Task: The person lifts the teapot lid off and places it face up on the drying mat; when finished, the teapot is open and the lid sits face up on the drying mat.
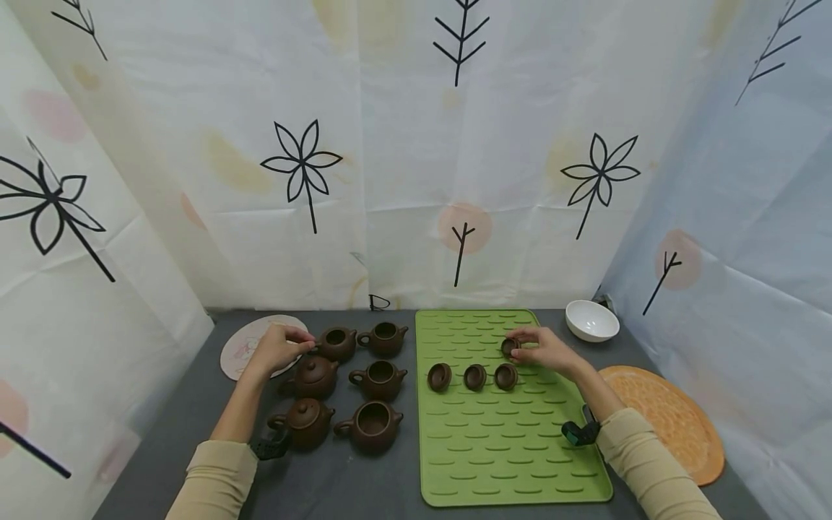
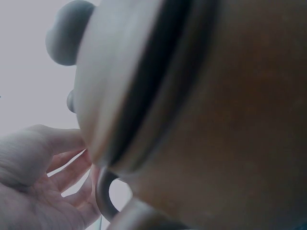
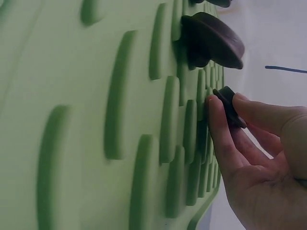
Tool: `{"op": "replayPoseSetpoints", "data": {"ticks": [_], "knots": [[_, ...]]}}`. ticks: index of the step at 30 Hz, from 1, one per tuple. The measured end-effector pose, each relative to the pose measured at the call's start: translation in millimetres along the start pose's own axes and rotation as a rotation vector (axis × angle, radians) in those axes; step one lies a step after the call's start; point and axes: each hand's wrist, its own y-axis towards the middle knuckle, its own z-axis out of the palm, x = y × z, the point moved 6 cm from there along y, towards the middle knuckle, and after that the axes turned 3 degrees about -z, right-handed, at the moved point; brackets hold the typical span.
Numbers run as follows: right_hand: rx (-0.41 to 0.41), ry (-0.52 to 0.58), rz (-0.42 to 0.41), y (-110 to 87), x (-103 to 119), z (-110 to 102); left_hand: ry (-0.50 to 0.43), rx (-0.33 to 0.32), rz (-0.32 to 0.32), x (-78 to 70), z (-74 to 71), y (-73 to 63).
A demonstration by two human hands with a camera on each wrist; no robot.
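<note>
At the back left, my left hand has thumb and fingers at the handle of an open brown clay teapot. In the left wrist view a lidded teapot fills the foreground and hides the fingertips of the left hand. Over the green mat, my right hand pinches a small brown teapot lid between thumb and fingers, close to the mat's surface. Three more lids lie tilted in a row just in front, hollow sides showing: left, middle and right.
Two lidded teapots, middle and front, stand in the left column. Three open teapots form the column beside them, the front one nearest. A pale round plate, white bowl and orange round mat lie around. Printed curtains enclose the table.
</note>
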Motion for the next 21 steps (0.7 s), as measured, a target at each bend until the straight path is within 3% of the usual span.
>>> {"op": "replayPoseSetpoints", "data": {"ticks": [21], "knots": [[0.039,-0.063,-0.008,0.6,-5.2,4.1,0.004,0.007,-0.002,5.1,-2.2,-1.0]]}}
